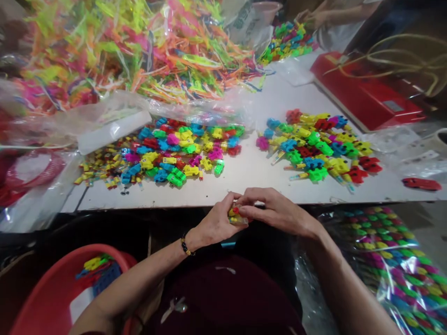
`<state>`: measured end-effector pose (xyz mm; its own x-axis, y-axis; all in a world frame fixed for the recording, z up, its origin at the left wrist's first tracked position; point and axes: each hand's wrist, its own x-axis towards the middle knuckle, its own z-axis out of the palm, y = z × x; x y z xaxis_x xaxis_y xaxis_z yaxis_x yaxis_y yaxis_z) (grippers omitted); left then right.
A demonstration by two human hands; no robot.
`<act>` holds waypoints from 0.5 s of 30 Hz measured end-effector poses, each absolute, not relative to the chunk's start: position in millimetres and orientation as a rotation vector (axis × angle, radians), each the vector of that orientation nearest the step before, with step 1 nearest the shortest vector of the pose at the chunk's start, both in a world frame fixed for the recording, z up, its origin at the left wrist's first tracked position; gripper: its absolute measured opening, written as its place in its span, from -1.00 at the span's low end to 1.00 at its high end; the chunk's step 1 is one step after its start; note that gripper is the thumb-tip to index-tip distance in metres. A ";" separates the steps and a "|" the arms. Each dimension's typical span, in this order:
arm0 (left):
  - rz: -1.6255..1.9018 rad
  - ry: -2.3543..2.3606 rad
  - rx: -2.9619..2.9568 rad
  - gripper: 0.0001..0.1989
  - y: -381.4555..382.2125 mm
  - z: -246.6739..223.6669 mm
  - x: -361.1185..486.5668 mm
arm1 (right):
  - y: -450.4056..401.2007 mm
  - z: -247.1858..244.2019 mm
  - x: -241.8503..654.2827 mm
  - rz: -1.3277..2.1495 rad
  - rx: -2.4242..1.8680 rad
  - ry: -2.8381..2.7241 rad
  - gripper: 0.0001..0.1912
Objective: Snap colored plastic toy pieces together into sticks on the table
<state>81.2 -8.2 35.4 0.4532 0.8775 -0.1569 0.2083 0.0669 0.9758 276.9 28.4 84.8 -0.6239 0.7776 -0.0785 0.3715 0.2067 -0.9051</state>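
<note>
Both hands of a seated person are shown at the near edge of a white table (244, 186), viewed from above. A small yellow-and-red plastic toy piece (237, 216) is held just below the table edge, between the hands and partly hidden by the fingers. It is pinched by the left hand (216, 221) and the right hand (275, 209), whose fingers are curled and pressed together around it. A black-and-gold beaded bracelet (185, 245) is worn on the left wrist.

Two loose piles of multicoloured plastic toy pieces lie on the table: the left pile (164, 153) is directly ahead of the hands, and the right pile (314, 144) is beside it. Behind them is a large heap of neon plastic strips (139, 51). A red machine (366, 93) stands at the far right of the table, with pale cords (394, 60) above it. A single red toy piece (421, 184) is placed near the right table edge.

A red basin (35, 298) containing further toy pieces (98, 274) is seen at lower left, and a transparent bag of packed pieces (391, 260) at lower right. A co-worker's hand (310, 18) is seen at the far end, beside another pile of pieces (288, 42).
</note>
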 end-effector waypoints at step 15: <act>0.636 0.605 0.530 -0.48 -3.9 8.8 95.1 | 11.1 61.7 287.6 0.464 -0.913 -1.985 -0.89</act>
<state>95.1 -3.9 8.8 0.6473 0.6772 -0.3499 -0.3834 0.6860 0.6183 287.6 11.1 61.7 -0.3454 0.7507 0.5632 0.4234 0.6602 -0.6203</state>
